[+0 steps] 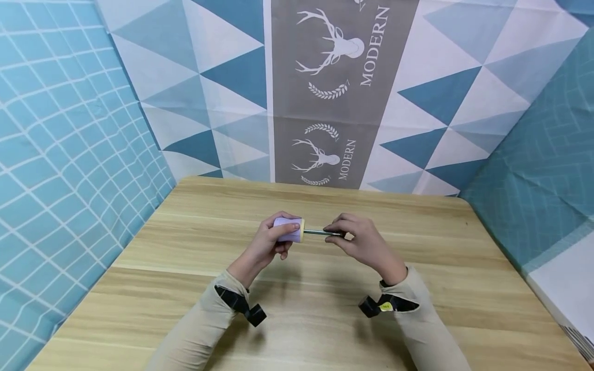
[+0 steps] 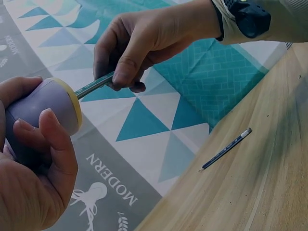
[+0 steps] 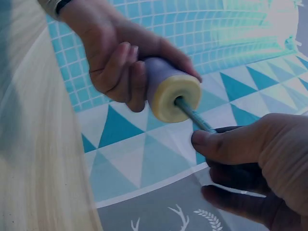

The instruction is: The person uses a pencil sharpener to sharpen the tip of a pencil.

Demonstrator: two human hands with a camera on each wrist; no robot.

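Observation:
My left hand (image 1: 266,242) grips a purple pencil sharpener (image 1: 289,230) with a pale yellow end, fingers and thumb wrapped round its body. A slim green pencil (image 1: 316,232) has its end in the hole of that yellow face (image 3: 166,103), as the right wrist view shows. The right hand (image 1: 362,242) pinches the pencil's other end between thumb and fingers. Both hands are raised over the wooden table, with the pencil running roughly level between them. The pencil's tip is hidden inside the sharpener.
A second, dark blue pencil (image 2: 226,149) lies on the wooden table (image 1: 315,330) in the left wrist view. Patterned cloth (image 1: 232,103) hangs behind the table's far edge, and blue gridded cloth (image 1: 60,154) along the left. Black wrist cameras (image 1: 255,314) stick out from both sleeves.

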